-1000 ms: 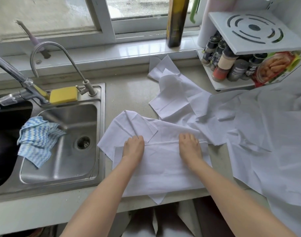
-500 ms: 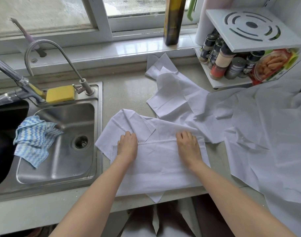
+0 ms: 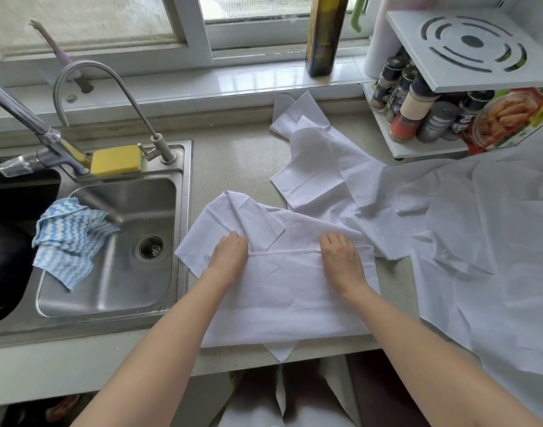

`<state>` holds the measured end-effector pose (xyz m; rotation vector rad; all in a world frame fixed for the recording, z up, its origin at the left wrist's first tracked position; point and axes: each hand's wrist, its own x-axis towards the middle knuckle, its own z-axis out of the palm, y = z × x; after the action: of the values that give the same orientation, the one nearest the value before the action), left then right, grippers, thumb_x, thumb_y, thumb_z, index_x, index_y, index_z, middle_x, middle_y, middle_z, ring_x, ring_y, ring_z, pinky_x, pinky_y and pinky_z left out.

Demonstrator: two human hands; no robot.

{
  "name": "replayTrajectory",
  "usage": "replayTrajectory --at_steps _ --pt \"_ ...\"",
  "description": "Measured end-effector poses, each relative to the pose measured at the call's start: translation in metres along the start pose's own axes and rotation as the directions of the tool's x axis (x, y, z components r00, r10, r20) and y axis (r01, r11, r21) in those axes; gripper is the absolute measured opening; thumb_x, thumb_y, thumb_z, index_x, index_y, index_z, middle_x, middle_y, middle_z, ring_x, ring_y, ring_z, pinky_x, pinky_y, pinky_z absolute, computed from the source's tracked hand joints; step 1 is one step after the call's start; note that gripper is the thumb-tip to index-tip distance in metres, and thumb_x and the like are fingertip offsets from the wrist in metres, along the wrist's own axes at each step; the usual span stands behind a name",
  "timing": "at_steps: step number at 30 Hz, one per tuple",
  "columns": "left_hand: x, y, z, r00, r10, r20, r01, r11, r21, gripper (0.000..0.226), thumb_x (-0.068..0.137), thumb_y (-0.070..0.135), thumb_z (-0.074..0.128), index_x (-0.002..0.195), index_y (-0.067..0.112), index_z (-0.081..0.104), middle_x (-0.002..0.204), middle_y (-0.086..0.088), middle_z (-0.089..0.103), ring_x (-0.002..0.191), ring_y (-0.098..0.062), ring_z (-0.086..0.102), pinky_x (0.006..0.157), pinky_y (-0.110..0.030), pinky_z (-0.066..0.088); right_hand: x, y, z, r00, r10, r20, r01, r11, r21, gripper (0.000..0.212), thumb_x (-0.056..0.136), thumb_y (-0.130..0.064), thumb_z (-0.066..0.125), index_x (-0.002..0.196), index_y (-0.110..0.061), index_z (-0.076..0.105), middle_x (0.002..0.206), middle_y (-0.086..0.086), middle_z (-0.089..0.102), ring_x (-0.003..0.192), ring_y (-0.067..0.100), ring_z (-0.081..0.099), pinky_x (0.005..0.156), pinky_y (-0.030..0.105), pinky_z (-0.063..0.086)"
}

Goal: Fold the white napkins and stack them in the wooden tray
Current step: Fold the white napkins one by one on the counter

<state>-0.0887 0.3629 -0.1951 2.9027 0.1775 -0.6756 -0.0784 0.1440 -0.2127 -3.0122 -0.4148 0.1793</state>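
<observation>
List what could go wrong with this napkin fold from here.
1. The napkin lies on another loose white cloth, so it may drag or bunch underneath.
2. A corner hangs over the counter edge and may pull the stack askew.
3. The left hand works beside the sink; fabric could slip in.

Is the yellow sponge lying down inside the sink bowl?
No, the yellow sponge sits up on the back ledge of the sink between the two taps, while only the blue striped cloth hangs into the bowl.

Both bare forearms reach forward; left hand [image 3: 229, 253] and right hand [image 3: 341, 257] lie palm-down, fingers curled under at the tips.
</observation>
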Motion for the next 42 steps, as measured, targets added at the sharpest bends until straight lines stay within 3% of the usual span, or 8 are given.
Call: replayTrajectory --at_steps 5,13,16,19,24,32,37,42 --pt "-0.001 0.001 0.005 1.000 -0.018 -0.025 0.019 1.000 0.005 0.024 0.094 -0.001 0.037 0.114 0.003 0.051 0.120 -0.014 0.048 0.110 -0.032 0.046 0.088 -0.037 0.041 -0.001 0.002 0.001 1.000 0.017 0.019 -0.017 1.000 0.009 0.033 0.077 0.013 0.038 0.100 -0.006 0.054 0.101 0.013 0.055 0.094 0.030 0.049 0.076 0.033 0.034" --pt "-0.069 0.027 0.060 0.831 0.187 -0.524 -0.258 0.964 -0.066 0.035 0.073 -0.006 0.070 0.106 0.006 0.068 0.111 -0.010 0.066 0.101 -0.031 0.064 0.084 -0.039 0.051 -0.063 -0.028 0.023 0.987 -0.085 -0.138 0.116 0.965 0.234 0.036 0.086 -0.006 0.062 0.121 -0.003 0.058 0.134 0.016 0.053 0.130 0.034 0.046 0.106 0.044 0.038" --pt "-0.086 0.032 0.090 0.886 0.184 -0.424 -0.234 0.970 -0.067 0.041 0.080 0.001 0.069 0.120 0.006 0.064 0.126 -0.015 0.061 0.115 -0.035 0.059 0.095 -0.044 0.048 -0.087 -0.036 0.039 0.989 -0.150 -0.001 0.147 0.969 0.197 0.045 0.096 -0.016 0.049 0.140 -0.004 0.044 0.152 0.016 0.033 0.143 0.031 0.026 0.117 0.041 0.020" --pt "-0.090 0.027 0.110 0.950 0.158 -0.268 -0.168 0.986 -0.016 0.051 0.102 0.023 0.036 0.151 0.015 0.022 0.159 -0.006 0.018 0.147 -0.027 0.016 0.118 -0.041 0.006 -0.098 -0.042 0.052 0.989 -0.128 0.068 0.118 0.983 0.137 0.054 0.103 -0.028 0.030 0.152 -0.012 0.014 0.160 0.009 0.003 0.148 0.023 -0.002 0.119 0.034 -0.005" --pt "-0.090 0.012 0.128 0.954 0.140 -0.265 -0.129 0.990 0.061 0.060 0.101 0.042 0.017 0.151 0.022 -0.009 0.160 0.001 -0.010 0.148 -0.021 -0.011 0.116 -0.039 -0.014 -0.117 -0.044 0.066 0.982 -0.166 0.090 0.158 0.983 0.094 0.057 0.102 -0.042 0.019 0.151 -0.026 -0.008 0.156 -0.004 -0.019 0.143 0.012 -0.022 0.117 0.032 -0.015" --pt "-0.109 -0.011 0.131 0.971 -0.003 -0.241 0.009 1.000 0.023 0.070 0.092 0.060 0.003 0.151 0.027 -0.015 0.159 -0.001 -0.021 0.146 -0.027 -0.018 0.115 -0.049 -0.014 -0.139 0.008 0.060 0.991 0.105 0.086 -0.112 0.991 0.074 0.059 0.101 -0.047 0.019 0.152 -0.028 -0.004 0.160 -0.002 -0.013 0.147 0.015 -0.014 0.119 0.035 -0.011" --pt "-0.113 -0.009 0.107 0.998 -0.005 -0.061 0.005 1.000 0.008 0.084 0.091 0.070 0.019 0.150 0.023 -0.019 0.157 -0.007 -0.026 0.144 -0.031 -0.023 0.113 -0.053 -0.014 -0.149 0.017 0.044 0.881 0.462 0.102 -0.473 0.858 0.198 0.064 0.101 -0.045 0.026 0.154 -0.018 0.000 0.161 0.005 -0.007 0.148 0.019 -0.008 0.120 0.039 -0.005" --pt "-0.098 0.012 0.071 0.940 0.339 -0.033 -0.330 0.930 0.161 0.101 0.084 0.064 0.053 0.153 0.020 -0.007 0.160 -0.005 -0.015 0.145 -0.030 -0.019 0.118 -0.048 -0.007 -0.123 0.019 0.013 0.818 0.574 0.038 -0.528 0.724 0.444 0.060 0.090 -0.030 0.060 0.137 0.000 0.036 0.140 0.020 0.038 0.129 0.033 0.034 0.106 0.038 0.027"
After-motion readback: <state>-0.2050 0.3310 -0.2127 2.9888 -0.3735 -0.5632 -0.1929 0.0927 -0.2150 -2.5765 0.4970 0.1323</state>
